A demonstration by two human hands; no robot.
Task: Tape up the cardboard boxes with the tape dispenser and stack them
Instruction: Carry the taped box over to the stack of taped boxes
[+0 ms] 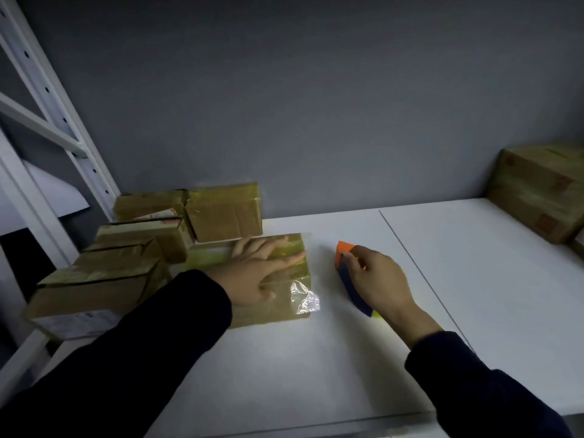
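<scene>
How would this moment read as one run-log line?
stage: taping | left hand: pressed flat on cardboard box | right hand: grips tape dispenser beside box | loose tape end: crinkled at box's right edge

I can't read any words or numbers here. The big cardboard box [537, 191] on the right has small red marks on its side, too blurry to make out. A small cardboard box [142, 230] in the left pile has a strip of red print along its top, blurry too. The front cardboard box [79, 298] of that pile has a pale label with print too small to read.
</scene>
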